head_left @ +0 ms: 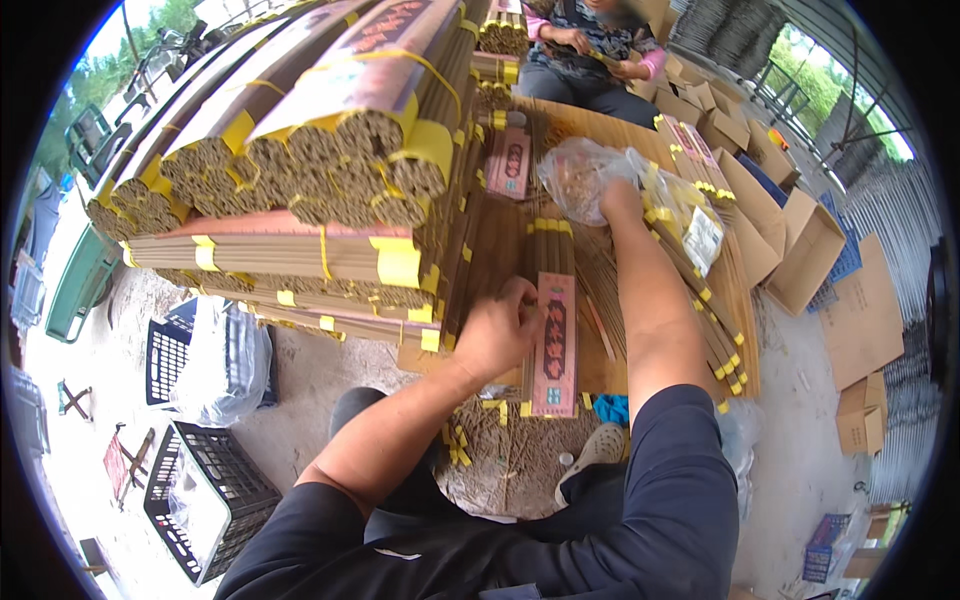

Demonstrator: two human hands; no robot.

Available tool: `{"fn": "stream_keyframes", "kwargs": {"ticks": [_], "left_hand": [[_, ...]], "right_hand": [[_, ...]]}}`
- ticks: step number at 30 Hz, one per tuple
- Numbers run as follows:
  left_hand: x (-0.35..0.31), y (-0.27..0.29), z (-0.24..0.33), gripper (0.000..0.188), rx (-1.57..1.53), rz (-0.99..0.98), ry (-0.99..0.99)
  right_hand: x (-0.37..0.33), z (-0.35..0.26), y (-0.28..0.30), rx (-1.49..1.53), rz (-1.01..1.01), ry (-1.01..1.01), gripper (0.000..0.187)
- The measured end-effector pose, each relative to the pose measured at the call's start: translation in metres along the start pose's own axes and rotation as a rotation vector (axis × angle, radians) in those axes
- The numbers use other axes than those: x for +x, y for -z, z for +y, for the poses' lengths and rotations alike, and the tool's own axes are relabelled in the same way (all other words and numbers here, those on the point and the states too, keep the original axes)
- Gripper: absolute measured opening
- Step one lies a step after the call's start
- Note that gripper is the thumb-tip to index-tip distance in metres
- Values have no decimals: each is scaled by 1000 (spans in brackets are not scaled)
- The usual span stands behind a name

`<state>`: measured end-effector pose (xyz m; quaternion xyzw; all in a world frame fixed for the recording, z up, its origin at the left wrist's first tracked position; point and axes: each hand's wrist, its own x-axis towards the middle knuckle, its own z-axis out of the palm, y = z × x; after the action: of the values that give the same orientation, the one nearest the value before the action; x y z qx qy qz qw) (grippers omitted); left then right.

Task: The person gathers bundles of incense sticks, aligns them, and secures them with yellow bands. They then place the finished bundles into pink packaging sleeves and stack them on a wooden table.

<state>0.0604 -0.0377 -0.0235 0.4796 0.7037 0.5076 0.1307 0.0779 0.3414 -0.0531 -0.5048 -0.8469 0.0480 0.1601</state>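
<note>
Bundles (330,165) tower beside the left hand (500,332), fingers curled near a label (555,345), a bag (575,180) hiding fingers of the right hand (622,204)

The left hand (497,332), its fingers curled, is beside a pink label (556,350) lying on a bundle of brown sticks (550,246). The right hand (621,203) is at a clear plastic bag (572,182) on the wooden table (625,128); a high stack of bundles (325,160) stands leftward.
</note>
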Motion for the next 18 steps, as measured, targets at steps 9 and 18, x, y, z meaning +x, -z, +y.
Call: {"fn": "stream_keyframes", "kwargs": {"ticks": [9,18], "left_hand": [[0,6,-2,19,-43,29,-2],[1,0,1,20,-61,43,-48]], "right_hand": [[6,-22,19,1,-77,-59,29],[6,5,59,-6,132,-122,27]]}}
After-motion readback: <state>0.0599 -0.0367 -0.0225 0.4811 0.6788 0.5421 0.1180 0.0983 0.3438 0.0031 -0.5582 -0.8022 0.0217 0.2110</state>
